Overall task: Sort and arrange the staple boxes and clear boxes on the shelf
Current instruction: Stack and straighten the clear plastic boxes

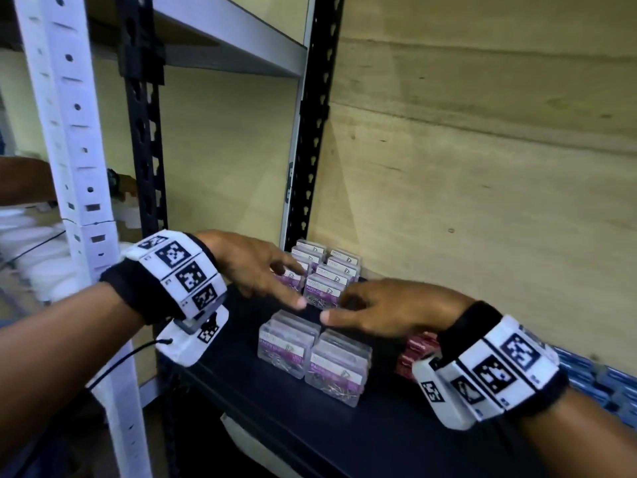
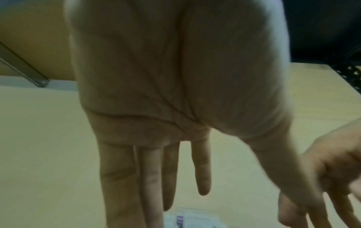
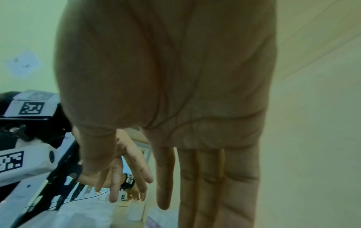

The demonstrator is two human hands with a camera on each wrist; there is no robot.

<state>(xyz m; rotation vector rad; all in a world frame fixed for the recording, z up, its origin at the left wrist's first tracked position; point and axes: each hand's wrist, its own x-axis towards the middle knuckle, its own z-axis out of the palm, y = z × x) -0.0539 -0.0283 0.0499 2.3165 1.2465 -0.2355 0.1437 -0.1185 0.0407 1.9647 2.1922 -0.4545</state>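
Clear boxes of paper clips with purple labels stand on the dark shelf (image 1: 310,429): a back group (image 1: 327,274) in two rows against the wall and a front group (image 1: 310,357) nearer me. My left hand (image 1: 262,270) hovers over the back group with straight fingers and holds nothing. My right hand (image 1: 386,308) reaches from the right toward the same boxes, its fingers straight and its thumb pointing left, and holds nothing either. Both wrist views show flat palms with extended fingers (image 2: 154,177) (image 3: 205,177). Red staple boxes (image 1: 413,350) lie partly hidden under my right wrist.
Blue boxes (image 1: 586,377) line the shelf at the far right. A tan wall panel (image 1: 465,167) backs the shelf. Black uprights (image 1: 310,132) and a white post (image 1: 69,132) frame it. Another person's arm (image 1: 27,181) shows at the far left.
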